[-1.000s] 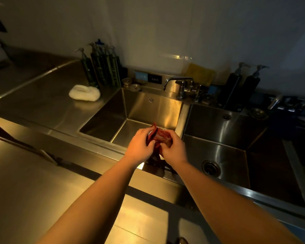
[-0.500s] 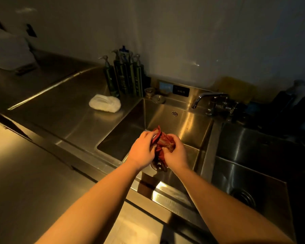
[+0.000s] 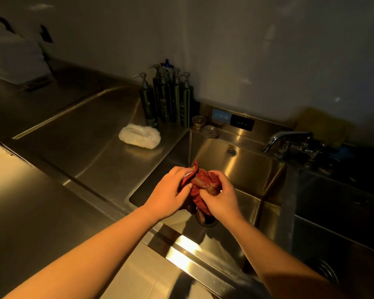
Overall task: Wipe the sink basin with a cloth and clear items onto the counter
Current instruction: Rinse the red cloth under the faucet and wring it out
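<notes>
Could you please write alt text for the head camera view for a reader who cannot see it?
The left hand and right hand grip a bunched red cloth above the sink basin. A white cloth and pump bottles sit on the counter beside it.

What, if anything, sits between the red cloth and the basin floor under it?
Nothing visible. The left hand and right hand grip the red cloth over the sink basin. Below it only the drain opening shows, partly hidden by the cloth.
</notes>
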